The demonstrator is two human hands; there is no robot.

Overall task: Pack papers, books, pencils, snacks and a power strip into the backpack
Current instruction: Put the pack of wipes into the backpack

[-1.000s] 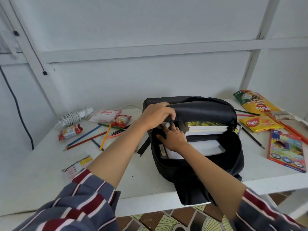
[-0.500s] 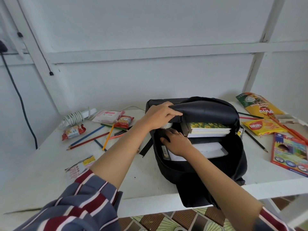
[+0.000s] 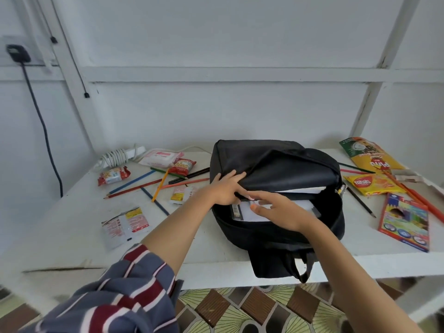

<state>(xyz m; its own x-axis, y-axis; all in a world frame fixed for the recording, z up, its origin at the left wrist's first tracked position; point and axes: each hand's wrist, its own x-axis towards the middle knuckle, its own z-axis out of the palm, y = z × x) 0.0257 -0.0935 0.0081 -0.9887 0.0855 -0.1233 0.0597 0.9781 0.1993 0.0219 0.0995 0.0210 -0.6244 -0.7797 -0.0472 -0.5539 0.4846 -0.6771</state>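
Backpack (image 3: 276, 164) open beside yellow snack pack (image 3: 370, 185) labelled "nabati"

matt black cloth backpack (image 3: 276, 164)

The backpack (image 3: 276, 164) in the middle, clutter either side.
It sits at the table's (image 3: 72, 224) front edge, books (image 3: 302, 190) inside it; pencils (image 3: 133, 182) lie scattered to its left, the power strip (image 3: 120, 156) is tucked in the back left corner, snack bags (image 3: 370, 157) line the right edge behind the pencil box (image 3: 403, 222), which lies near the front right corner.
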